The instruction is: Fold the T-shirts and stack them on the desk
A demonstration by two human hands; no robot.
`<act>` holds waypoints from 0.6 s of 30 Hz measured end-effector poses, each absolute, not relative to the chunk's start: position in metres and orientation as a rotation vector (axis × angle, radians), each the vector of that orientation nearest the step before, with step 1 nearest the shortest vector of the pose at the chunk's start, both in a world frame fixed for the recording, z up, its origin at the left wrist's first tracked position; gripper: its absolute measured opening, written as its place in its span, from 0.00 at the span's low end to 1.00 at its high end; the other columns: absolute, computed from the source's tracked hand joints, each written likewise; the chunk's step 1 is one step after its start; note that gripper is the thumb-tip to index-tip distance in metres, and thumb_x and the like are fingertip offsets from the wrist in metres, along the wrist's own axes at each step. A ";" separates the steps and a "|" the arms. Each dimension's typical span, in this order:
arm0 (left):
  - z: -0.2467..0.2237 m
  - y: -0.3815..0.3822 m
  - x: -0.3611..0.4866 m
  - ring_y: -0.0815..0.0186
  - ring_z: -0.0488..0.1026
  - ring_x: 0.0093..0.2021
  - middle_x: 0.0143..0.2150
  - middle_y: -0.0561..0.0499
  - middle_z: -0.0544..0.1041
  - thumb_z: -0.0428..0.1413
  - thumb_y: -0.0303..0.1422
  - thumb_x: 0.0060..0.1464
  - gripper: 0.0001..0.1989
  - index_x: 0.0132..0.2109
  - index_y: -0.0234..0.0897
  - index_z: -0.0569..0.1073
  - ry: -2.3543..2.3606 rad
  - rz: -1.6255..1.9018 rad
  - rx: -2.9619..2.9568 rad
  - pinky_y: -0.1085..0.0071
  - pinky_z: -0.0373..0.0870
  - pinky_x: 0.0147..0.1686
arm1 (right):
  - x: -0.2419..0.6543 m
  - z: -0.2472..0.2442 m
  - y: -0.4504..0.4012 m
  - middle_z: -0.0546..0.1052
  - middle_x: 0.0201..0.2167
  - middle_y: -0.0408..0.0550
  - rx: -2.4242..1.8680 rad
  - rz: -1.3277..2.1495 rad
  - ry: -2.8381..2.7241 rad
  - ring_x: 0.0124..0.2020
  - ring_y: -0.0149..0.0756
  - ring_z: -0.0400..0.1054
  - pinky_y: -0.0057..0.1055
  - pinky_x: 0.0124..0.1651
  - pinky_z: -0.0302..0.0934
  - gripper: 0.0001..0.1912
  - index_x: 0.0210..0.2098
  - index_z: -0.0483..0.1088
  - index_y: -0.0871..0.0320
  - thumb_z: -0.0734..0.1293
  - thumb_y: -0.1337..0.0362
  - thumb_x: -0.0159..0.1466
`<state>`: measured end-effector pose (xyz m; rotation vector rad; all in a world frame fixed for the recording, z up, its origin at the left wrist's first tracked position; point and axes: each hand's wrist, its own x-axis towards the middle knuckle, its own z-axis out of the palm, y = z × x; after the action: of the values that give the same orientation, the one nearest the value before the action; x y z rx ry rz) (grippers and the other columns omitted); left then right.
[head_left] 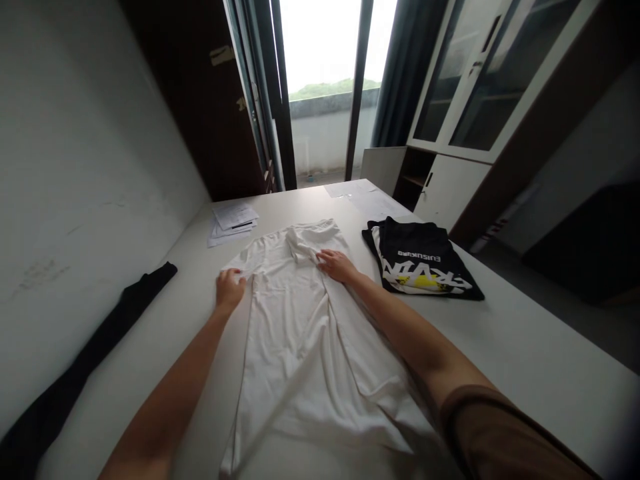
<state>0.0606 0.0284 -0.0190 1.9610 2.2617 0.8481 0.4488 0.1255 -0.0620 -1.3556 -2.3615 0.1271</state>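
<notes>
A white shirt (287, 313) lies stretched out on the white table, its near end towards me and its cloth lightly creased. At its far left corner, my left hand (230, 290) rests by the sleeve edge with the thumb apart from the fingers. My right hand (337, 265) lies with fingers extended on a folded-over part of the shirt, near its far right side. Cloth under the right palm and forearm is hidden.
Folded black and white shirts (425, 257) with printed lettering are stacked on the right. Papers with a pen (243, 225) lie at the back left, more sheets (375, 199) at the far edge. A black garment (100, 347) stretches along the left wall. A cabinet (453, 187) stands beyond.
</notes>
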 end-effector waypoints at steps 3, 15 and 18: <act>-0.045 0.057 0.009 0.47 0.66 0.63 0.60 0.34 0.72 0.56 0.38 0.58 0.26 0.61 0.31 0.69 2.554 0.671 1.833 0.55 0.59 0.64 | 0.439 -0.060 0.118 0.60 0.71 0.52 -1.329 0.160 -2.435 0.71 0.46 0.54 0.44 0.71 0.48 0.29 0.70 0.61 0.50 0.62 0.53 0.72; -0.050 0.108 0.001 0.42 0.67 0.60 0.60 0.34 0.71 0.50 0.47 0.61 0.25 0.60 0.41 0.74 2.602 0.292 1.885 0.53 0.66 0.55 | 0.430 -0.058 0.110 0.58 0.72 0.49 -1.298 0.222 -2.531 0.73 0.47 0.51 0.52 0.72 0.43 0.25 0.68 0.65 0.46 0.61 0.52 0.73; -0.043 0.113 0.001 0.45 0.70 0.57 0.56 0.35 0.75 0.47 0.41 0.62 0.20 0.53 0.40 0.77 2.558 0.288 1.953 0.53 0.68 0.52 | 0.432 -0.057 0.110 0.59 0.72 0.49 -1.275 0.243 -2.519 0.73 0.46 0.51 0.51 0.72 0.43 0.24 0.67 0.66 0.46 0.61 0.53 0.73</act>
<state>0.0015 0.1129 -0.0428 1.9531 2.5581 0.2884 0.4317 0.1096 -0.0567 -1.2748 -2.5192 0.2426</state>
